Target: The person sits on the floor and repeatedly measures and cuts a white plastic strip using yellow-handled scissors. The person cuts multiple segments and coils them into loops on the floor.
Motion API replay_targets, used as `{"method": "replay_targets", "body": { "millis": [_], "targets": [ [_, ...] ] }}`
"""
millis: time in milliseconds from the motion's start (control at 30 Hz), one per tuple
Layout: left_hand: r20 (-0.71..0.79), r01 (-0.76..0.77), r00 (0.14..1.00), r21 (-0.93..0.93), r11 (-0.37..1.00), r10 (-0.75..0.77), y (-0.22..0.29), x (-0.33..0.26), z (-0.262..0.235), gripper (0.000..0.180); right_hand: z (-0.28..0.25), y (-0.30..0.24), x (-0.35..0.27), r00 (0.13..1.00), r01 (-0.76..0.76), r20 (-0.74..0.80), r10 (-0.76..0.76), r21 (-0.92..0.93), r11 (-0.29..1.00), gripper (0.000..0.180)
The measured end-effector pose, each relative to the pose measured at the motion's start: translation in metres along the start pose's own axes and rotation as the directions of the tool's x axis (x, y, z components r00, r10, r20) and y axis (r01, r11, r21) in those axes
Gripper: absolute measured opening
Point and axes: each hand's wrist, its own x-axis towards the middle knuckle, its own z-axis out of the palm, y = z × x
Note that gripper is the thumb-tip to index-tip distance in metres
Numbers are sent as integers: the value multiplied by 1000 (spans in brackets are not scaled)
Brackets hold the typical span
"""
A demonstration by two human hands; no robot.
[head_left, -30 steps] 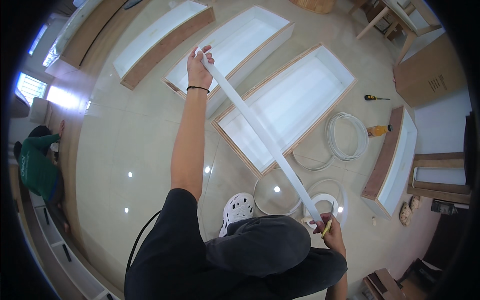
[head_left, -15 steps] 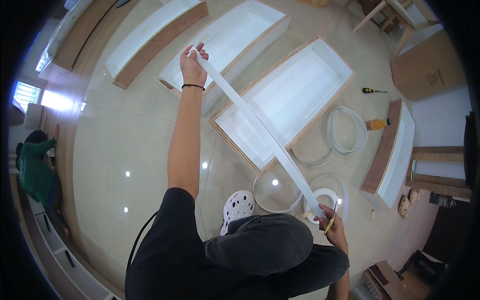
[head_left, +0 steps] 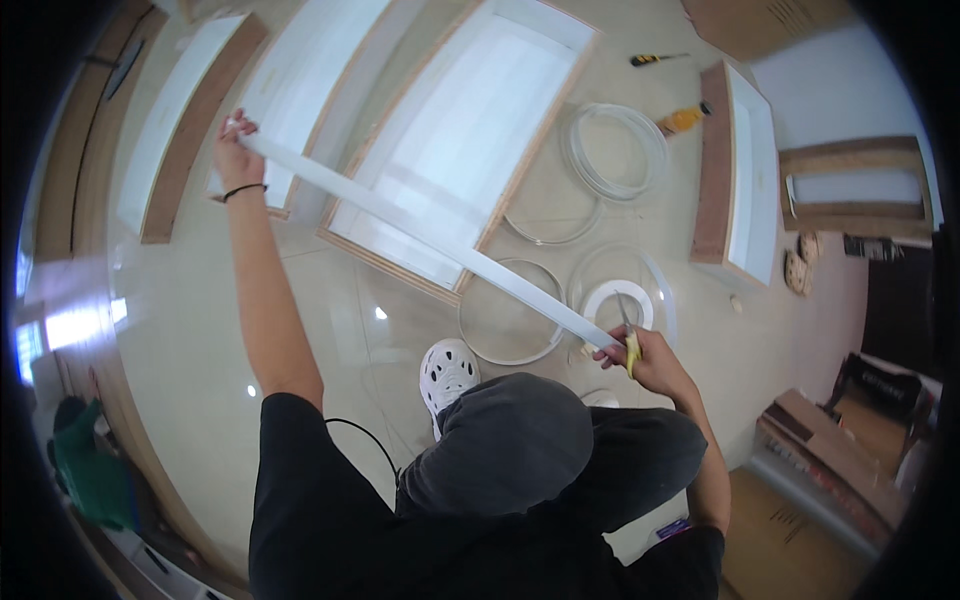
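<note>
My left hand [head_left: 237, 155] is stretched out at the far left, its fingers closed on one end of a long white edging strip [head_left: 430, 235]. The strip slants down and to the right, passing above a white-lined wooden drawer box [head_left: 470, 120]. At its other end, my right hand [head_left: 655, 362] pinches the strip. That same hand also holds scissors [head_left: 633, 350] with yellow handles, blades pointing up and away. Under the strip's near end lies a coil of white tape [head_left: 603, 292], close to a looped band [head_left: 470, 330] on the floor.
More drawer boxes stand left [head_left: 190, 120] and right [head_left: 712, 165]. Beyond the strip are coiled edging [head_left: 570, 150], an orange bottle [head_left: 683, 120] and a screwdriver [head_left: 657, 60]. Cardboard [head_left: 790, 540] lies lower right. A person in green [head_left: 90, 465] is at the left edge.
The view has turned, so boxes and coils sit farther left and higher. My left hand has swung left with its strip end, and the strip lies flatter across the picture. Both grips stay.
</note>
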Motion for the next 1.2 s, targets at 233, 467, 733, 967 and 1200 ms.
{"method": "replay_targets", "body": {
  "millis": [233,467,733,967,1200],
  "targets": [
    [58,136,991,-313,940,-124,40,-24,36,30,3,11,1,996,49,-82,-42,90,995,24],
    [-28,135,989,-273,953,-148,44,21,6,36,8,7,5,982,186,-41,-182,131,974,35],
    [-101,44,994,-37,998,-47,46,-1,42,25,8,10,4,974,212,-89,-206,59,976,35],
    [165,2,986,78,997,-15,66,-58,76,33,3,24,3,981,141,-153,-117,151,978,33],
    [102,-29,994,9,1000,28,60,-52,72,31,4,21,1,987,150,-93,-134,194,969,33]
  ]
}}
